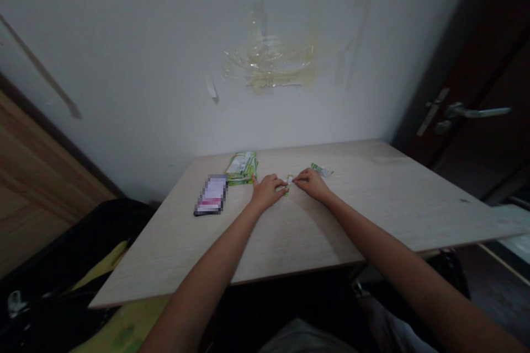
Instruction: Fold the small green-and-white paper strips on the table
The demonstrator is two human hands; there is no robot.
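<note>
A small green-and-white piece of packaging [290, 179] is between my two hands, low over the middle of the table. My left hand [268, 190] pinches its left side between thumb and index finger, while another finger sticks out toward the stack. At its right edge, the thumb and fingertips of my right hand [311, 183] are closed together on it. Just behind my right hand lies a green-and-white wrapper [322, 170], partly covered by the hand. To the left of my left hand is a stack of flat green-and-white packets [242, 167].
A phone with a blurred screen [212, 194] lies left of the packets on the pale wooden table [406, 193]. The table's back edge meets a grey wall [157, 66] with clear tape. A dark door with a metal handle [476, 112] stands at right.
</note>
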